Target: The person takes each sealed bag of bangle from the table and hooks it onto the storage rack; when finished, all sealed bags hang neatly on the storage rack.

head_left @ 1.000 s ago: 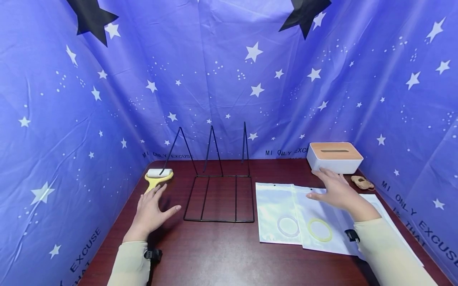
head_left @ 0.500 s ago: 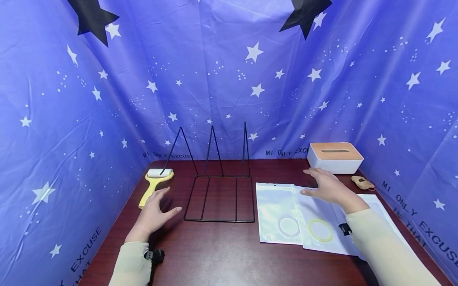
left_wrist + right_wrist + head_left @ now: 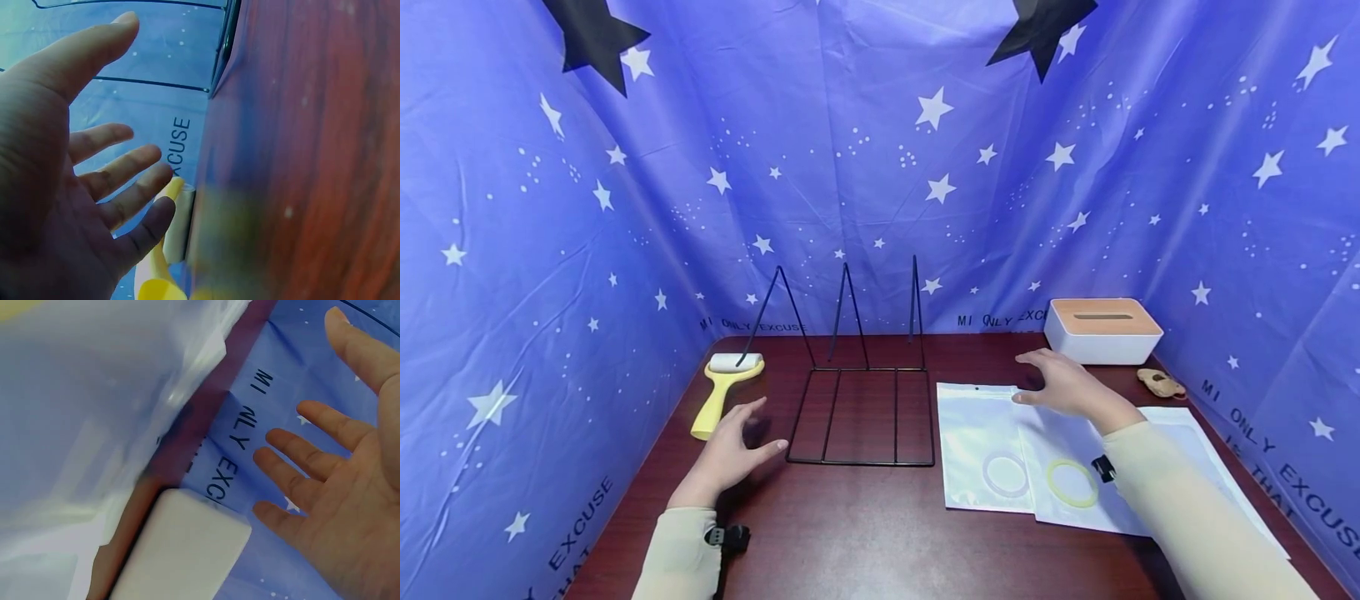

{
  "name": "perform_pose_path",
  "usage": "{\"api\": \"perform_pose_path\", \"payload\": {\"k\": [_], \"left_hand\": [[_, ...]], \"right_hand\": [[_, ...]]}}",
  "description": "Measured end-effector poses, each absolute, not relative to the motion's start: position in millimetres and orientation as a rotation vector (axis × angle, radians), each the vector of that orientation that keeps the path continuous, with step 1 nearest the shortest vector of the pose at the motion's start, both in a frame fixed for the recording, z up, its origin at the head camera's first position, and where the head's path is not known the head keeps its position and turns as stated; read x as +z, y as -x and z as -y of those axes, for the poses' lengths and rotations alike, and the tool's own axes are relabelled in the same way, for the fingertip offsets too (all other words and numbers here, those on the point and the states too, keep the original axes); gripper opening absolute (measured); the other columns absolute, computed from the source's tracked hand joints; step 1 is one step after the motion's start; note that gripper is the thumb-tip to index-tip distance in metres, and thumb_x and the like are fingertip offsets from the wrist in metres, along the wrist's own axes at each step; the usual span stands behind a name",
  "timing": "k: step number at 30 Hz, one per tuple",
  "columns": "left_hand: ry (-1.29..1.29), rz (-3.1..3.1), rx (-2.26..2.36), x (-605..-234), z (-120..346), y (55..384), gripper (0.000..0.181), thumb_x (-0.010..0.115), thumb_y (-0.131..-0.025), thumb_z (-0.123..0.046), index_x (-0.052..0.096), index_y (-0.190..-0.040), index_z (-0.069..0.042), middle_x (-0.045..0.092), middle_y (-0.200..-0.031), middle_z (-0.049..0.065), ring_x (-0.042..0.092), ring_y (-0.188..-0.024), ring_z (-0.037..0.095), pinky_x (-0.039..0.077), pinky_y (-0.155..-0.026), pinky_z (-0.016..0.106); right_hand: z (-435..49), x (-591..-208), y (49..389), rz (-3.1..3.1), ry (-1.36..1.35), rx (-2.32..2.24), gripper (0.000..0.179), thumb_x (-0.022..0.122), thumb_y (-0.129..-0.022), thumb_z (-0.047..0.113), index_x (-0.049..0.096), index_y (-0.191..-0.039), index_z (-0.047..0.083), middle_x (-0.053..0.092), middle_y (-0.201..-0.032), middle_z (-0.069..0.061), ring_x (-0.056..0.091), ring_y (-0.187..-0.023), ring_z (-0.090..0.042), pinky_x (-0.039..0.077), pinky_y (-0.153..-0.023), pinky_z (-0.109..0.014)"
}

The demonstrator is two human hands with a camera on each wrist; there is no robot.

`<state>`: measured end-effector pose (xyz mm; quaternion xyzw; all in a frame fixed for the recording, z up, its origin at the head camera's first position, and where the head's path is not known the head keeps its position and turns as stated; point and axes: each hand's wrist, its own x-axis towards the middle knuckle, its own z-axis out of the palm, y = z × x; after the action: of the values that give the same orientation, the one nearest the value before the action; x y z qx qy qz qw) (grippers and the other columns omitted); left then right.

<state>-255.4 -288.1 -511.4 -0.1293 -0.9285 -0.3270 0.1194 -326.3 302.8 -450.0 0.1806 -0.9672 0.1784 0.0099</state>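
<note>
At the far left of the desk (image 3: 850, 533), the roller (image 3: 718, 396) lies with its white cylinder away from the person. It should be light and rigid, best taken by the thick yellow handle.

Just beside it the left hand (image 3: 727, 454) holds nothing, thumb and fingers well apart.

Next stands the wire rack (image 3: 896, 417), probably stiff and not very heavy; the outer base wire looks like a sure grip. It is thin and black, with three pointed uprights at the back.

To its right lie white bags (image 3: 966, 442), likely light, floppy and slippery, easiest to pinch at a top corner. They look glossy and overlap; one shows a pale purple ring (image 3: 986, 475), another a yellow one.

Over their top edge hangs the right hand (image 3: 1067, 387), fingers spread, gripping nothing. Beyond sits a white tissue box (image 3: 1102, 346) with a wood-coloured lid.
</note>
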Motion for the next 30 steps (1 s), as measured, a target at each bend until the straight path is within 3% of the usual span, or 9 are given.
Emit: {"api": "perform_pose_path", "payload": {"k": [8, 19, 30], "left_hand": [[0.338, 2.787, -1.022, -518, 286, 256, 0.083, 0.087, -0.086, -0.046, 0.055, -0.148, -0.002, 0.066, -0.129, 0.011, 0.065, -0.110, 0.026, 0.052, -0.095, 0.051], [0.324, 2.859, -1.087, -519, 280, 254, 0.078, 0.088, -0.083, -0.048, 0.062, -0.143, -0.006, 0.067, -0.124, 0.004, 0.062, -0.102, 0.020, 0.053, -0.085, 0.041], [0.337, 2.882, -1.091, -522, 277, 255, 0.060, 0.093, -0.080, -0.037, 0.071, -0.129, -0.009, 0.068, -0.114, 0.001, 0.059, -0.095, 0.016, 0.051, -0.083, 0.038]], "right_hand": [[-297, -462, 341, 3.106, -0.522, 0.723, 0.077, 0.084, -0.091, 0.039, 0.053, -0.149, 0.000, 0.047, -0.150, -0.030, 0.047, -0.137, -0.049, 0.039, -0.109, -0.066], [-290, -472, 361, 3.138, -0.532, 0.825, 0.066, 0.087, -0.088, 0.028, 0.062, -0.138, -0.006, 0.065, -0.130, -0.024, 0.060, -0.122, -0.042, 0.048, -0.104, -0.057], [-282, -480, 366, 3.197, -0.501, 0.775, 0.060, 0.091, -0.084, 0.022, 0.067, -0.132, -0.004, 0.069, -0.122, -0.020, 0.063, -0.116, -0.038, 0.048, -0.103, -0.054]]}}
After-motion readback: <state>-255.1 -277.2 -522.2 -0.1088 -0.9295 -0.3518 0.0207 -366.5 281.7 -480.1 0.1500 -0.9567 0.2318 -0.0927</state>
